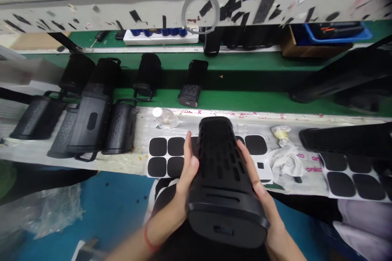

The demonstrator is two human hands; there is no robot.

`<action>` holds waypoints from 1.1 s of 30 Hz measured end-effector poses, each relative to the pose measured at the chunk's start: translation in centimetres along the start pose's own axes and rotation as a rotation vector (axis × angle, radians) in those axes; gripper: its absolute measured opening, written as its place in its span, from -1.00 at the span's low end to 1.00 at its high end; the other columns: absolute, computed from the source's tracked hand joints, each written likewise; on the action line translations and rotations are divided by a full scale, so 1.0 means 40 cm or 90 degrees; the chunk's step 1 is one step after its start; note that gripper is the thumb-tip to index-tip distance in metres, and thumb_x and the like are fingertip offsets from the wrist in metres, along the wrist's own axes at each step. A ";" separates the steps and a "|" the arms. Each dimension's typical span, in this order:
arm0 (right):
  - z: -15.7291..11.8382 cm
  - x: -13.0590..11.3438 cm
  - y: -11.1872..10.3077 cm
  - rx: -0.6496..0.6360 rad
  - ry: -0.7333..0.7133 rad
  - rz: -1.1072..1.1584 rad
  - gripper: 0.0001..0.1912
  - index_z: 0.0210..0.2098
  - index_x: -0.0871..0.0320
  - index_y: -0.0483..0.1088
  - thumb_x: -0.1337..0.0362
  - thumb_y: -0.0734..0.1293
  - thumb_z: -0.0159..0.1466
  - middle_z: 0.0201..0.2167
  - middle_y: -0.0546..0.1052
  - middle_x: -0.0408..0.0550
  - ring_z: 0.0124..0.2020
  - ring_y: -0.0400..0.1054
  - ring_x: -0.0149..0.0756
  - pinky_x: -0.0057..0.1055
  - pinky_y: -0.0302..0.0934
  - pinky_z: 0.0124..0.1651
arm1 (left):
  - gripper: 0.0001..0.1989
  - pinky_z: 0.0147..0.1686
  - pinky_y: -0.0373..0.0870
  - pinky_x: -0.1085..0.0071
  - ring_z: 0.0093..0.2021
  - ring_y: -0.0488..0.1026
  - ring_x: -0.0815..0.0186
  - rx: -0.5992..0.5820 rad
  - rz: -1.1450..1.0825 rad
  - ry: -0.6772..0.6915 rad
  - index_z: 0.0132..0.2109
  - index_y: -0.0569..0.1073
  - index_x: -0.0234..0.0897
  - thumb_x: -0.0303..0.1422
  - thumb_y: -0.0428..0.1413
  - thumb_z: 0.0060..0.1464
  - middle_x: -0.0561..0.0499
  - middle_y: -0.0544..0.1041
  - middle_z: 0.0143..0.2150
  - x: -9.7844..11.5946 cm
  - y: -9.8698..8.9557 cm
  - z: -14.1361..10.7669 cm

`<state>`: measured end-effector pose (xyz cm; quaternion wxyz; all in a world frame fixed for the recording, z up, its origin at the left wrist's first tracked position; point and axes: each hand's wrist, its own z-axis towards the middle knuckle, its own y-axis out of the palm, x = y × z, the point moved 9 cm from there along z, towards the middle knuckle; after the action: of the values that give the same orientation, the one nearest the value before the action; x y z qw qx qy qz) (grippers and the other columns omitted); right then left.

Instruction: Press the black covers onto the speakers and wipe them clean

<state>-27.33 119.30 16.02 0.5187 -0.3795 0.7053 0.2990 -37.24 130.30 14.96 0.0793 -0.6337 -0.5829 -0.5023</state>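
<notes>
Black casing (225, 179): a tall, slotted plastic shell, held lengthwise between both hands just in front of the person's body, its wide closed end toward the camera and its narrow end pointing out over the bench edge.
Left hand (187, 171): flat against the casing's left wall, fingers pressed together and stretched along it, thumb underneath out of sight; a red band sits on the wrist.
Right hand (260, 195): cupped along the casing's right wall, fingers together and running up its side, palm under the lower corner.
Pad sheet (167, 157): white backing with black rounded-square pads in rows, lying on the bench just beyond the casing; the casing covers its middle.
Second pad sheet (352, 177): more of the same black pads, at the right end of the bench.
Small bottle (165, 117): clear, white cap, lying on its side near the green belt, just beyond the pad sheet.
Crumpled cloth (284, 159): white, stained yellowish at the top, on the bench right of the casing.
Finished casings (92, 122): several black ones with handles, clustered at the left of the bench, touching one another.
Green belt (245, 100): runs across behind the bench, carrying a few more black units (192, 83), well apart.
Blue tray (337, 32): far side, upper right, contents blurred.
</notes>
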 end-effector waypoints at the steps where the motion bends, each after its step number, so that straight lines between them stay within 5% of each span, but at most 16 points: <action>1: -0.003 -0.020 0.002 -0.001 -0.032 -0.020 -0.16 0.47 -0.20 -0.17 -0.36 0.05 0.33 0.51 -0.21 -0.26 0.51 -0.47 -0.04 0.08 -0.36 0.49 | -0.21 0.46 0.01 0.18 0.50 -0.02 0.07 -0.010 -0.027 -0.070 0.36 0.25 -0.02 0.08 0.23 0.05 0.07 0.18 0.46 -0.008 0.012 0.006; 4: -0.014 -0.043 0.002 -0.002 -0.035 -0.074 -0.36 0.43 -0.39 -0.13 -0.21 0.10 0.41 0.50 -0.29 -0.45 0.50 -0.59 -0.13 0.11 -0.59 0.47 | -0.39 0.27 0.36 0.13 0.30 0.37 -0.02 -0.065 -0.032 -0.262 0.27 0.39 -0.14 -0.10 0.24 0.11 -0.09 0.52 0.21 -0.028 0.049 0.006; 6: -0.026 -0.049 0.000 -0.010 0.001 -0.123 -0.44 0.40 -0.48 -0.10 -0.14 0.09 0.45 0.50 -0.27 -0.50 0.51 -0.53 -0.14 0.13 -0.61 0.46 | -0.46 0.16 0.47 0.18 0.17 0.50 0.02 -0.068 -0.025 -0.271 0.23 0.43 -0.14 -0.23 0.24 0.11 -0.06 0.62 0.08 -0.020 0.055 0.007; 8: -0.043 -0.062 0.007 -0.028 0.033 -0.150 -0.42 0.38 -0.49 -0.04 -0.26 0.06 0.40 0.50 -0.23 -0.47 0.51 -0.44 -0.06 0.18 -0.45 0.46 | -0.42 0.12 0.49 0.23 0.09 0.56 0.09 -0.045 -0.046 -0.235 0.28 0.37 -0.08 -0.29 0.21 0.11 0.01 0.64 0.03 -0.014 0.054 0.008; 11: -0.069 -0.093 0.012 -0.012 0.055 -0.204 -0.01 0.37 -0.42 0.06 -0.54 0.21 0.02 0.51 -0.28 -0.33 0.48 -0.32 0.21 0.26 -0.11 0.39 | -0.30 0.12 0.48 0.26 0.05 0.58 0.16 -0.023 -0.067 -0.219 0.39 0.18 0.00 -0.31 0.18 0.13 0.06 0.64 0.03 -0.023 0.058 -0.001; 14: -0.084 -0.125 0.003 0.029 0.013 -0.284 0.04 0.37 -0.37 0.09 -0.34 0.49 -0.02 0.51 -0.24 -0.21 0.44 -0.17 0.35 0.31 0.08 0.30 | -0.23 0.12 0.47 0.25 0.06 0.57 0.15 -0.032 -0.063 -0.231 0.42 0.11 0.03 -0.28 0.20 0.11 0.06 0.63 0.04 -0.029 0.071 -0.008; 20: -0.095 -0.140 -0.011 -0.073 -0.076 -0.336 -0.09 0.42 -0.38 -0.06 -0.13 0.44 0.20 0.50 -0.28 -0.26 0.41 -0.10 0.33 0.08 0.40 0.08 | -0.06 0.11 0.48 0.16 -0.01 0.61 0.06 -0.064 -0.046 -0.210 0.47 -0.03 0.00 -0.28 0.25 0.03 -0.03 0.63 0.07 -0.022 0.081 0.006; 28: -0.106 -0.179 -0.021 -0.118 0.004 -0.205 -0.30 0.37 -0.38 0.06 -0.08 0.34 0.30 0.47 -0.20 -0.47 0.44 -0.18 0.13 0.04 0.14 0.33 | -0.06 0.16 0.45 0.18 0.09 0.56 0.06 -0.066 -0.030 -0.211 0.45 0.03 -0.01 -0.29 0.27 -0.01 -0.01 0.51 0.24 -0.035 0.069 0.010; 33: -0.121 -0.170 -0.036 -0.115 -0.008 -0.214 -0.35 0.33 -0.29 0.21 -0.11 0.34 0.28 0.45 -0.01 -0.35 0.45 -0.13 0.05 -0.01 -0.01 0.40 | -0.29 0.12 0.48 0.24 0.12 0.54 0.08 -0.161 -0.042 -0.193 0.37 0.23 -0.01 -0.28 0.17 0.07 0.04 0.54 0.20 -0.006 0.100 0.015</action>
<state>-27.36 116.10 23.86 0.5295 -0.5353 0.5989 0.2727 -33.57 129.32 16.43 -0.1057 -0.6876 -0.5408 -0.4728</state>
